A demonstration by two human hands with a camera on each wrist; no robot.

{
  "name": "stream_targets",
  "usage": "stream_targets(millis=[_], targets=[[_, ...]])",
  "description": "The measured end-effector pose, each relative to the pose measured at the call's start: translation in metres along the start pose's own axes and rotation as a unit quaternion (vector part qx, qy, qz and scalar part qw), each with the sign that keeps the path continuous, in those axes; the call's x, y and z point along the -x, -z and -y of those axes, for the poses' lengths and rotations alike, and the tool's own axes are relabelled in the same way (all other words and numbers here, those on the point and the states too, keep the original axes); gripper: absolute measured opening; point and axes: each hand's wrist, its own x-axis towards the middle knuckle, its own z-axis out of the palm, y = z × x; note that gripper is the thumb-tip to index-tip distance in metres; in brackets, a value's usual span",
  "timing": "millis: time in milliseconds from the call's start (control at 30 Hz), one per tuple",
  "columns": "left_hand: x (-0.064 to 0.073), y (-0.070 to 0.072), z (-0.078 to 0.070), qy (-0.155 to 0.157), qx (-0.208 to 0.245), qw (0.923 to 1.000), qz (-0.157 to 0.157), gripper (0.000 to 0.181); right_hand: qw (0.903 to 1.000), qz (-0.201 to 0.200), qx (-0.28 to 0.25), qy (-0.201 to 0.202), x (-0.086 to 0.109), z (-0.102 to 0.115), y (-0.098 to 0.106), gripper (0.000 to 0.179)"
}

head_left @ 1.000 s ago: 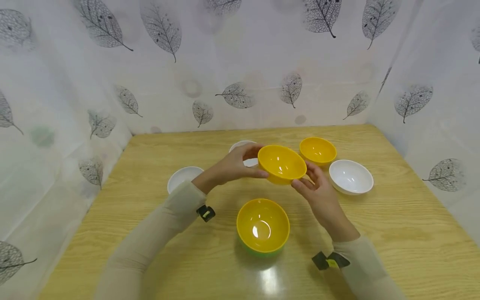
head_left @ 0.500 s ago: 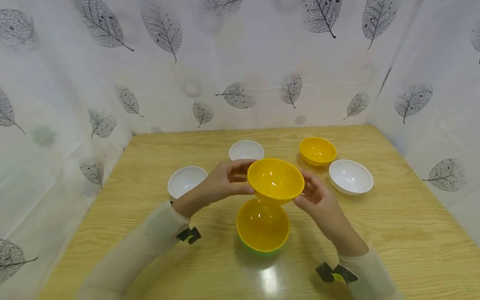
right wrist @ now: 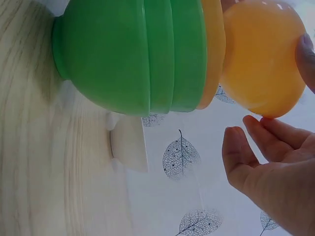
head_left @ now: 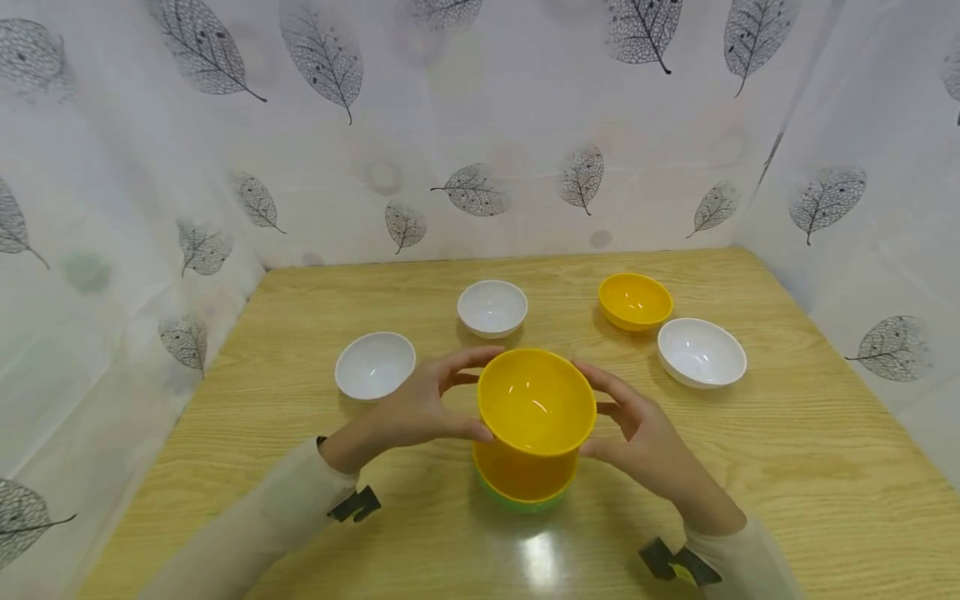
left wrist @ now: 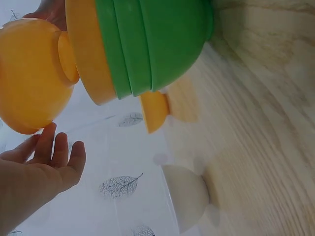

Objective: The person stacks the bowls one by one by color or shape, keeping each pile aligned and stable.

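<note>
A yellow bowl [head_left: 536,404] is held between both hands, right over a stack of bowls. My left hand [head_left: 423,408] grips its left side with fingers and thumb. On the opposite side, my right hand [head_left: 641,437] holds the rim between fingertips and thumb. The stack has another yellow bowl [head_left: 513,475] on top, largely covered by the held one in the head view. Beneath it, green bowls [left wrist: 167,44] sit nested, their rims layered in both wrist views. From the left wrist, the held bowl [left wrist: 32,78] appears tilted, its foot close to the stack's top rim.
Two white bowls stand behind and left of the stack, one nearer [head_left: 375,367] and one farther back [head_left: 492,308]. Back right are a yellow bowl [head_left: 635,302] and a white bowl [head_left: 701,354]. Leaf-patterned curtains [head_left: 480,108] enclose the wooden table [head_left: 787,467].
Both hands have brought the yellow bowl nearer and slightly left, from behind the stack to over it. The back white bowl has come into full view. The other bowls have stayed put.
</note>
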Motion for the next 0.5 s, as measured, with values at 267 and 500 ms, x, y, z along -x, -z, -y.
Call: stream_targets(millis=[267, 500], targets=[[0.012, -0.006, 0.000, -0.027, -0.066, 0.9972, 0.022, 0.089, 0.9987, 0.036, 0.034, 0.014, 0.009, -0.004, -0.003, 0.087], [0.017, -0.008, 0.006, -0.034, -0.068, 0.9963, 0.040, 0.088, 0.9934, 0.056, 0.095, 0.032, 0.011, -0.006, -0.006, 0.092]])
